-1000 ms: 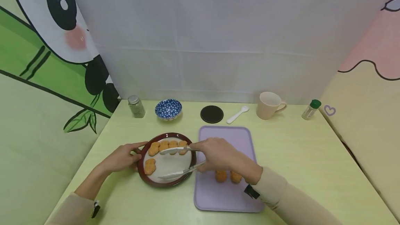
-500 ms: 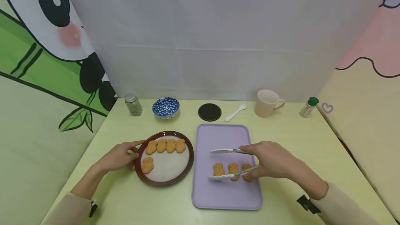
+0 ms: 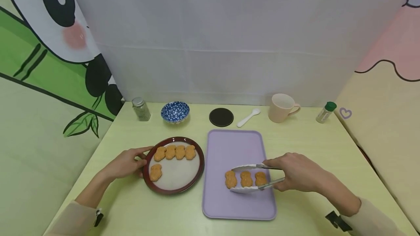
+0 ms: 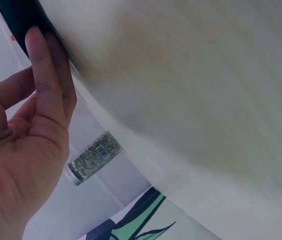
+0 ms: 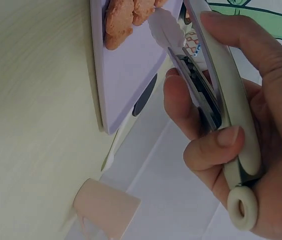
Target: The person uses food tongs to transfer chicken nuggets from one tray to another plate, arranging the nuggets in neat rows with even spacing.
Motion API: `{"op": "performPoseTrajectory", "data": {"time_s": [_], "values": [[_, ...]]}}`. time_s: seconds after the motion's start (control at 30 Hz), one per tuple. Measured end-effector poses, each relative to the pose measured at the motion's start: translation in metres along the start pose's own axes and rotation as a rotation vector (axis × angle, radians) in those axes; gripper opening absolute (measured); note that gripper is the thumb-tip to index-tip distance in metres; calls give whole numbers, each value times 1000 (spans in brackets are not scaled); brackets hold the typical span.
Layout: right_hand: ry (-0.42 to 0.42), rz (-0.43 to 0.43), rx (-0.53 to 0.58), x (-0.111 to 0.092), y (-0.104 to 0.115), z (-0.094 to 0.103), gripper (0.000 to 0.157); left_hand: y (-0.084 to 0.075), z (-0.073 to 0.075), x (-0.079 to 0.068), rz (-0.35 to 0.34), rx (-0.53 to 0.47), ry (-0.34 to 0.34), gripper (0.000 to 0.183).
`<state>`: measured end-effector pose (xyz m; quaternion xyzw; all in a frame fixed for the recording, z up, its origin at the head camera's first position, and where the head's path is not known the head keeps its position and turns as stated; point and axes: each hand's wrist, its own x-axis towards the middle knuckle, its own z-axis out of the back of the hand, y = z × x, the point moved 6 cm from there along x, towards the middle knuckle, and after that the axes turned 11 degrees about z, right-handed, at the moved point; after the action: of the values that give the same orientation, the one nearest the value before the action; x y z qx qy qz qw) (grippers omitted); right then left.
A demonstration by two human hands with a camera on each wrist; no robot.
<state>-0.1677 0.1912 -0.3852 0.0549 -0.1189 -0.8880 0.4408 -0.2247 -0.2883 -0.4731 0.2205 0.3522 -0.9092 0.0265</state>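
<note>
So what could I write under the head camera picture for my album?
Right hand holds tongs around three nuggets on a purple tray; left hand touches the plate.

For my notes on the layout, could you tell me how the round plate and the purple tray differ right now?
The plate is round, dark-rimmed and holds five nuggets; the tray is rectangular, lilac and holds three. The left hand touches the plate's rim, while the right hand holds open tongs over the tray. Both lie flat on the table.
</note>
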Motion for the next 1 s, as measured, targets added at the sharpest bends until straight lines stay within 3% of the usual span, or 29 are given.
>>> {"op": "performPoseTrajectory", "data": {"time_s": [0.3, 0.47, 0.7, 1.0], "values": [[-14, 10, 0, 1, 2, 1, 53, -2, 1, -2, -13, 8, -5, 52], [-34, 32, -17, 13, 10, 6, 54, -3, -1, -4, -6, -14, 8, 52], [-77, 81, -42, 63, 36, 12, 53, -2, 0, -1, -3, 0, 4, 53], [-14, 106, -42, 139, 70, -14, 55, -2, 0, -1, -30, -10, 14, 53]]}}
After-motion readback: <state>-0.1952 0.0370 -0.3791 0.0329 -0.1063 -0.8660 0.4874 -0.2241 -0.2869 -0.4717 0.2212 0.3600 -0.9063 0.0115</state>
